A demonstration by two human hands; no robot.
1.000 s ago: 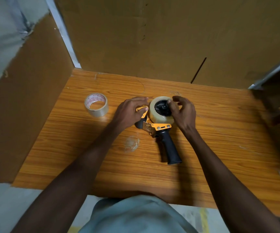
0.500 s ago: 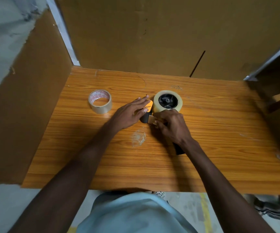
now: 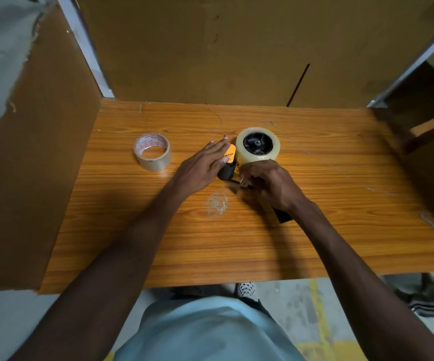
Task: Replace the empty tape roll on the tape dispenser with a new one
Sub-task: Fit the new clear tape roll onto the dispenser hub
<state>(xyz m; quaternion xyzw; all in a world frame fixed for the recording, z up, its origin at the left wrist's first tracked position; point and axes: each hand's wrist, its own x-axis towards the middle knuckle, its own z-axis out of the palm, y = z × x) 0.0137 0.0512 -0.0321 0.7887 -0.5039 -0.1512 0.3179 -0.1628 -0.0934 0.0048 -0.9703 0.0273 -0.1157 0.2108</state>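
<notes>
A black and orange tape dispenser (image 3: 228, 162) lies flat on the wooden table (image 3: 328, 230), with a full clear tape roll (image 3: 258, 147) seated on its hub. My left hand (image 3: 203, 165) rests flat on the dispenser's orange front flap, fingers stretched out. Just below the roll, my right hand (image 3: 268, 183) covers the dispenser's middle and pinches something at its metal blade end; what it pinches is hidden. The black handle tip (image 3: 283, 217) sticks out under my right wrist. A nearly empty roll (image 3: 153, 151) with red print stands apart to the left.
Cardboard walls (image 3: 210, 48) close off the back and left side of the table. A crumpled scrap of clear tape (image 3: 217, 204) is stuck to the tabletop in front of the dispenser. A dark wooden piece (image 3: 429, 131) stands at the right edge.
My right hand left the top of the roll and came down over the dispenser's blade end and handle. My left hand flattened its fingers on the orange flap.
</notes>
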